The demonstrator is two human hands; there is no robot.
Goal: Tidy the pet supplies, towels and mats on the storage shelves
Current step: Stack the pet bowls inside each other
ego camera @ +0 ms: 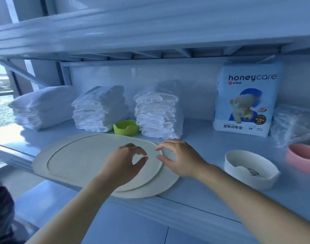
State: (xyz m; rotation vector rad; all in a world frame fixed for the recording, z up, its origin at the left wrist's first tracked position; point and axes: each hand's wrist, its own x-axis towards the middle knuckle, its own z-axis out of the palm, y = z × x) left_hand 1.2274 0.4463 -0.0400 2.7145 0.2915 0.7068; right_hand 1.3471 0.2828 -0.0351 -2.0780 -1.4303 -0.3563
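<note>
On my remote feed, the left hand (123,162) and right hand (181,159) are bare, as are both forearms down to the frame's edge; nails short.

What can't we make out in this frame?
All in the head view:
- pink bowl: cut off by the right edge.
- dark object, bottom left: blurred and cut by the edge, so it can't be identified.
- clear bag: contents lost in crinkled film.
- honeycare pack: fine print too small.
- mat: unclear whether the fingers of the left hand or right hand touch it.
</note>
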